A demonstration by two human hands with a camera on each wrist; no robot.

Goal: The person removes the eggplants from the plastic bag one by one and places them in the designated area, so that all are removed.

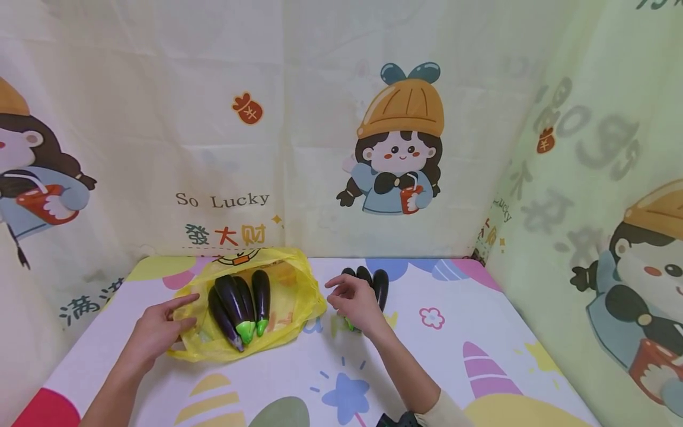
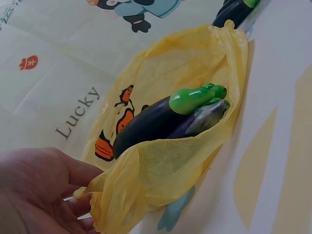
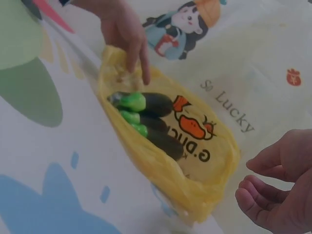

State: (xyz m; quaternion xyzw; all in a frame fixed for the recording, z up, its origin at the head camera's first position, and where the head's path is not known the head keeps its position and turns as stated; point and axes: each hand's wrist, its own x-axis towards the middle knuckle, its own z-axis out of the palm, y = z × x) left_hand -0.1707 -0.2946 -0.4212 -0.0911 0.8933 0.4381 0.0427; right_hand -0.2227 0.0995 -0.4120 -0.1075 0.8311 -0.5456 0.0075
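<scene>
While the left hand (image 1: 159, 326), fingers extended, touches the yellow plastic bag (image 1: 292, 296) at its left rim, the right hand (image 1: 353, 301), half-curled and empty, is nearer the loose eggplants (image 1: 381, 287). These lie on the surface (image 1: 416, 367), partly hidden behind it, long axes running front to back.

Bag (image 1: 296, 290): translucent yellow, black-and-orange duck print (image 3: 195, 126). Eggplants (image 1: 229, 296) in it: glossy purple-black, caps (image 1: 245, 331) bright green, one end greyish purple. Eggplants beside it: same near-black, green caps. Table (image 1: 405, 362): white, printed with blue star (image 1: 347, 394), pink flower (image 1: 431, 318) outline, purple-and-white striped cone (image 1: 485, 370), patches of yellow, grey-green, red. Sheet (image 1: 315, 89): cream; repeated girl (image 1: 400, 157), orange hat, light-blue top, red cup; red pouches (image 1: 248, 108); dark "So Lucky" lettering. Sleeve (image 1: 447, 413): pale beige.
</scene>
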